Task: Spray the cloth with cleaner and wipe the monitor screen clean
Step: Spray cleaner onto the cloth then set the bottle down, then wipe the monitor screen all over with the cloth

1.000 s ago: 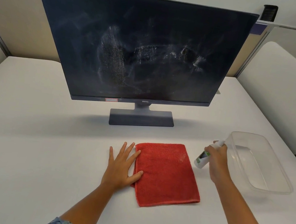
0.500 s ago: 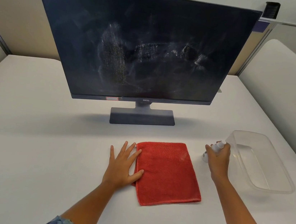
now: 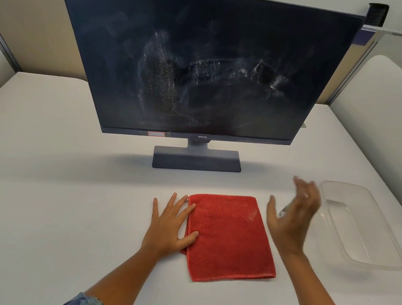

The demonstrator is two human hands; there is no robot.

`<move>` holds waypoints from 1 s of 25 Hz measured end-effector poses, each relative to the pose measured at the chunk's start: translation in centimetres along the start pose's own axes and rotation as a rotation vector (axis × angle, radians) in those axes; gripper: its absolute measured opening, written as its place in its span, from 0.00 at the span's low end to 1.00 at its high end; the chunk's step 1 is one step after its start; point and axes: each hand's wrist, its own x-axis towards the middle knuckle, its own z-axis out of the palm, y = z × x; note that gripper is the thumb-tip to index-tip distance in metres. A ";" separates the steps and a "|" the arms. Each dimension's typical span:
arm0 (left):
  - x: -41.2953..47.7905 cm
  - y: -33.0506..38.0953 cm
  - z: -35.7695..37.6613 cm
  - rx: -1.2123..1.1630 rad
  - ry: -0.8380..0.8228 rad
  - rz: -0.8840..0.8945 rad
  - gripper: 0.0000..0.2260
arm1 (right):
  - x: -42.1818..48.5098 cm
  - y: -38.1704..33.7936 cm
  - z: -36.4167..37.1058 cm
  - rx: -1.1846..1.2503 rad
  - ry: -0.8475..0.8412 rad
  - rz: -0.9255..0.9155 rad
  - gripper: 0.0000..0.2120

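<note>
A folded red cloth [image 3: 228,235] lies flat on the white table [image 3: 50,183] in front of the monitor [image 3: 209,38]. The dark screen carries whitish smears across its middle. My left hand [image 3: 168,225] lies flat with spread fingers, its thumb and fingertips resting on the cloth's left edge. My right hand [image 3: 291,215] hovers blurred just right of the cloth, fingers apart and palm facing left, holding nothing. A sliver of the small white spray bottle [image 3: 283,210] shows behind that palm; the rest of it is hidden.
A clear plastic tub [image 3: 344,185] sits on the table to the right of my right hand. The monitor's grey stand [image 3: 196,160] is behind the cloth. Beige partition panels [image 3: 20,21] close off the back, and another white desk [image 3: 392,106] lies to the right.
My right hand held the spray bottle beside the cloth; now it has let go and opened, with the bottle behind it. My left hand and the cloth have stayed put.
</note>
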 end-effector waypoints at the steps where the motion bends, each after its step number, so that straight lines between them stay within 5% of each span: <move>1: 0.0 0.0 0.0 -0.006 -0.004 0.000 0.33 | -0.5 -0.9 0.6 0.021 -0.087 -0.054 0.24; 6: 0.0 -0.3 0.2 -0.030 -0.016 0.019 0.33 | -6.0 -4.2 4.1 -0.125 -0.670 -0.132 0.24; 9: 0.1 0.0 0.1 -0.089 -0.023 0.014 0.32 | -8.8 -4.1 5.4 -0.263 -0.840 -0.155 0.27; 14: 1.8 3.8 -1.2 -0.398 0.022 -0.102 0.29 | -9.1 -4.2 5.5 -0.311 -0.817 -0.158 0.27; 20: 3.3 5.8 -2.8 -1.022 -0.025 -0.669 0.21 | -9.5 -4.5 5.2 -0.312 -0.795 -0.150 0.27; 25: 2.5 5.5 -3.6 -1.221 -0.105 -0.612 0.11 | -10.3 -4.7 5.2 -0.266 -0.696 -0.133 0.28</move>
